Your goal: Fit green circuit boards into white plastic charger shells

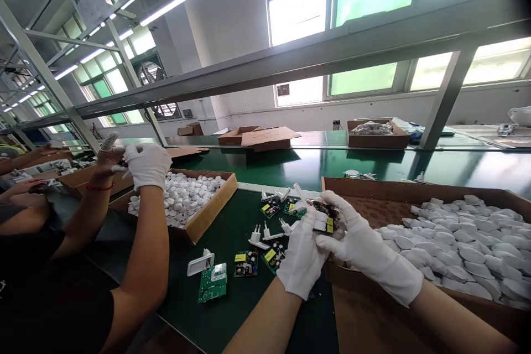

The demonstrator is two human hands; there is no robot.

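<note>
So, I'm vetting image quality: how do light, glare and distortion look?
Head view: some windows blown out to white, with glare on the green worktop; head view: right forearm seemingly stretched toward the corner, likely lens distortion; head view: upper right corner dark, and the part in the left hand hard to make out.

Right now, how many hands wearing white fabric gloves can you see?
3: the camera wearer's left hand and right hand, plus a co-worker's raised hand near the left brown cardboard box. Others may be hidden.
</note>
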